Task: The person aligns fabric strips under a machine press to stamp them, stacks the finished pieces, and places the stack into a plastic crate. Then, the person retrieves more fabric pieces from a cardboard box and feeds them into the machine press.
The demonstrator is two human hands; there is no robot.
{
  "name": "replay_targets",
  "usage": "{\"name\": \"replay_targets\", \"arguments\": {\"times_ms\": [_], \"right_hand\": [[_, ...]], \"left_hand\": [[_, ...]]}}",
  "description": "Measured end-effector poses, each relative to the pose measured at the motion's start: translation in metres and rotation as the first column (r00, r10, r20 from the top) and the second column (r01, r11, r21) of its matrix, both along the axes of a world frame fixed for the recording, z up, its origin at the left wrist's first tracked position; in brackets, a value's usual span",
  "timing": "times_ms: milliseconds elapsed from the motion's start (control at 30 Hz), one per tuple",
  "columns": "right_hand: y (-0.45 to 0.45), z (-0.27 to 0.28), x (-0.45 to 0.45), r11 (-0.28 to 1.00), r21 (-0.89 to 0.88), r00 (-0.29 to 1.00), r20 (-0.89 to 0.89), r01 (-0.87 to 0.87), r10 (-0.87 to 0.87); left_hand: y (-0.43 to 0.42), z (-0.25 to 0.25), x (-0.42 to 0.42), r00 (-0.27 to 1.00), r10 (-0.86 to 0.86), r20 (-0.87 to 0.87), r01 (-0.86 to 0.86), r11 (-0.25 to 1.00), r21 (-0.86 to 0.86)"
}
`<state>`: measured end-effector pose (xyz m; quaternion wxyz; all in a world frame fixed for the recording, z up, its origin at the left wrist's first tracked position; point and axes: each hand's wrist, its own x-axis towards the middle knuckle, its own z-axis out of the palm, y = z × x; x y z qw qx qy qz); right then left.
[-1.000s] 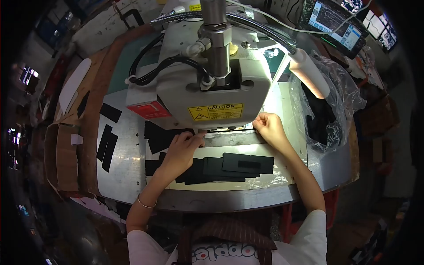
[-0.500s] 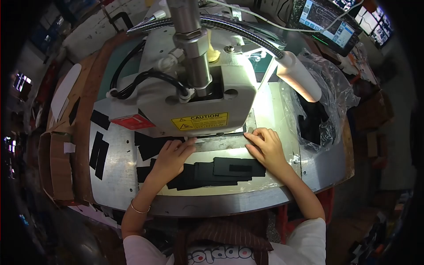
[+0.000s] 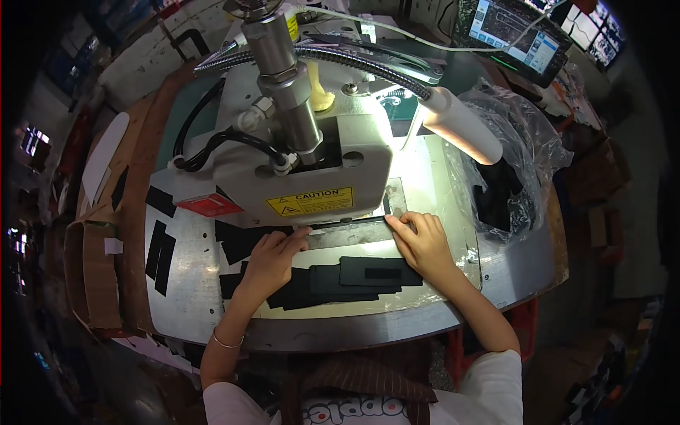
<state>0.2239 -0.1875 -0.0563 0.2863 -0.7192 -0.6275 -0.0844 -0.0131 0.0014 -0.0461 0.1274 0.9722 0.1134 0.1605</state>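
A narrow black strip (image 3: pixel 354 222) is lying along the front lower edge of a bulky grey metal machine head (image 3: pixel 283 183), on the far edge of a flat grey metal plate (image 3: pixel 347 236). The left hand (image 3: pixel 268 262) is resting at the strip's nine o'clock, its fingers bending and the fingertips touching the plate's near left end. The right hand (image 3: pixel 425 246) is reaching in from four o'clock, thumb and forefinger meeting the strip's right end, the other fingers curving loosely. Whether either hand is pinching anything is impossible to tell.

Toward six o'clock, overlapping flat black rectangular pieces (image 3: pixel 365 273) are lying in a row on a pale yellow board (image 3: pixel 382 303). Just beyond the left hand, at nine o'clock, more flat black pieces (image 3: pixel 241 246) are fanning out partly beneath it. The machine head is occupying eleven to twelve o'clock, carrying a yellow caution label (image 3: pixel 312 203) and a red label (image 3: pixel 211 205).

Farther out, a white cylindrical lamp (image 3: pixel 464 127) is shining between one and two o'clock, and a lit rectangular screen (image 3: pixel 516 37) is standing past it. Toward three o'clock, a clear crumpled plastic bag (image 3: pixel 540 145) is holding black material (image 3: pixel 499 195). Between eight and nine o'clock, an open brown cardboard box (image 3: pixel 103 283) is sitting beside the grey metal tabletop (image 3: pixel 185 283).
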Motion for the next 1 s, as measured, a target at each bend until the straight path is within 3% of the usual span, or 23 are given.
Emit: {"name": "replay_targets", "arguments": {"times_ms": [367,467,500,533,600,633,667,733,800,867,933,1000], "right_hand": [[0.002,0.002,0.004,0.999,-0.029,0.993,-0.110,-0.038,0.034],[-0.001,0.005,0.013,0.995,0.043,0.954,-0.280,-0.096,0.104],[-0.003,0.007,0.023,0.993,0.043,0.870,-0.480,-0.108,0.116],[-0.008,0.012,0.035,0.998,-0.053,0.802,-0.596,0.014,-0.043],[-0.017,0.005,0.079,0.957,0.101,0.885,-0.416,0.272,-0.208],[-0.018,0.015,0.100,0.918,0.094,0.909,-0.213,0.385,-0.359],[-0.019,0.023,0.118,0.866,0.114,0.871,-0.005,0.488,-0.490],[-0.020,0.009,0.151,0.802,0.151,0.755,0.273,0.578,-0.596],[-0.022,0.003,0.171,0.780,-0.100,0.774,0.253,0.617,-0.580],[-0.021,0.006,0.178,0.759,-0.143,0.771,0.190,0.635,-0.608],[-0.027,0.007,0.173,0.819,-0.060,0.817,0.146,0.570,-0.558],[-0.032,0.010,0.172,0.818,-0.186,0.838,0.140,0.545,-0.527]], "left_hand": [[0.002,0.005,0.002,1.000,0.019,0.019,-0.019,1.000,-0.014],[0.006,-0.001,0.005,0.998,0.052,0.025,-0.049,0.993,-0.108],[0.005,0.003,0.007,0.998,0.049,0.036,-0.043,0.986,-0.164],[0.004,0.009,0.009,0.998,0.052,0.044,-0.042,0.976,-0.215],[0.005,0.013,0.008,0.997,0.077,0.006,-0.071,0.946,-0.315],[0.005,0.014,0.007,0.995,0.095,-0.019,-0.095,0.928,-0.361],[0.005,0.015,0.009,0.997,0.080,-0.002,-0.076,0.939,-0.334],[0.006,0.015,0.010,0.998,0.063,0.023,-0.054,0.961,-0.272],[0.007,0.012,0.011,0.998,0.049,0.045,-0.035,0.964,-0.265],[0.006,0.012,0.009,0.997,0.048,0.057,-0.033,0.967,-0.252],[0.001,0.017,0.009,0.997,0.082,-0.010,-0.081,0.953,-0.291],[0.000,0.022,0.012,0.996,0.084,-0.022,-0.087,0.950,-0.301]]}}
